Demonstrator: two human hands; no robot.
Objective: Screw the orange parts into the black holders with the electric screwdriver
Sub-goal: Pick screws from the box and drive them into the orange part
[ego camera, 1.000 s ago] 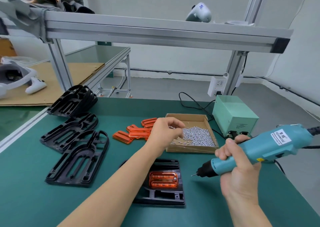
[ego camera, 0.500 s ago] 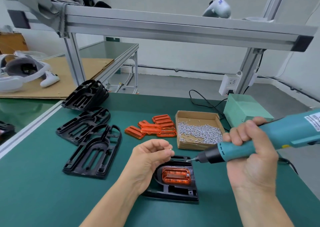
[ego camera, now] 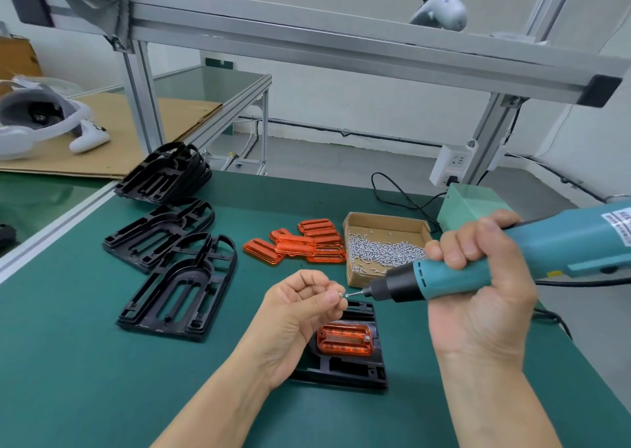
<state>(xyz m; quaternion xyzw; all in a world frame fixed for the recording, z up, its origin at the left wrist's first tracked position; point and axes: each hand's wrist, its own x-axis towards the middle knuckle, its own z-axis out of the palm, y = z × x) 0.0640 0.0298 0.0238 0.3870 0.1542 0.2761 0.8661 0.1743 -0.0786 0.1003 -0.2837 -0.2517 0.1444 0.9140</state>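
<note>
A black holder point(ego camera: 345, 369) lies on the green mat near me with an orange part point(ego camera: 344, 339) seated in it; one screw head shows at that part's right end. My left hand point(ego camera: 300, 311) hovers above the holder and pinches a small screw point(ego camera: 342, 294) between thumb and forefinger. My right hand point(ego camera: 478, 297) grips the teal electric screwdriver point(ego camera: 512, 260), held nearly level, its bit tip touching the screw. Several loose orange parts point(ego camera: 304, 246) lie beyond, beside a cardboard box of screws point(ego camera: 382, 254).
Three groups of empty black holders point(ego camera: 181, 283) lie to the left, the farthest one stacked. A pale green power box point(ego camera: 474, 205) with cables stands at the back right. An aluminium frame beam point(ego camera: 341, 48) crosses overhead. A headset and controller rest on cardboard at far left.
My left hand came back from the screw box with a screw and now holds it against the bit. The screwdriver swung left and up to meet it.
</note>
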